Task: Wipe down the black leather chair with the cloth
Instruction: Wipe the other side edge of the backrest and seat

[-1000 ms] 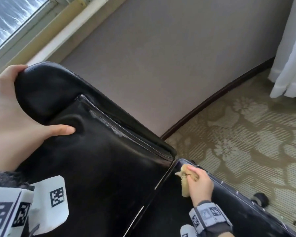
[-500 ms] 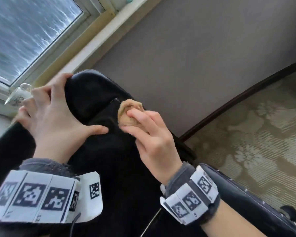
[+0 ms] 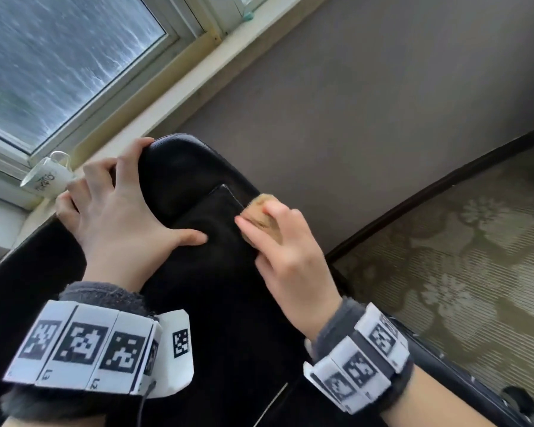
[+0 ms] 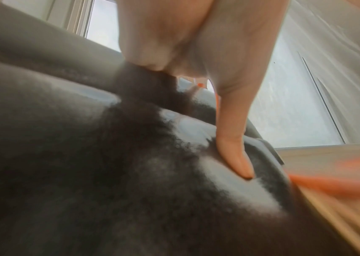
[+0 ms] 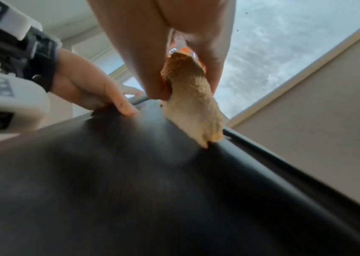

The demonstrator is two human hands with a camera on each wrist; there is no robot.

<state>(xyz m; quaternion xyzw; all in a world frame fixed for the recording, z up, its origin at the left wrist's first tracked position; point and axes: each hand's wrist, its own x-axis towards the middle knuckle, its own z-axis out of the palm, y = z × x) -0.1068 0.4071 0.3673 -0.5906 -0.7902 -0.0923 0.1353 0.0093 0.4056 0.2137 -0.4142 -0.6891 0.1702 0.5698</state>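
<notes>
Beside a window sill (image 3: 179, 97) where a white mug (image 3: 48, 177) stands, a person works at the upper backrest of a black leather chair (image 3: 216, 297). The right hand (image 3: 285, 257) pinches a bunched tan cloth (image 3: 264, 208) between thumb and fingers; its lower end touches the leather just inside the piped seam at the backrest's outer edge. The left hand (image 3: 117, 208) grips the padded headrest (image 3: 179, 167), fingers spread over the top and thumb pressed flat on the front panel. The wiping appears to be mid-course: the cloth is on the upper backrest, and no frame shows which areas are already clean. The long lower backrest, the headrest under the bracing hand and the chair's other parts likely remain.
</notes>
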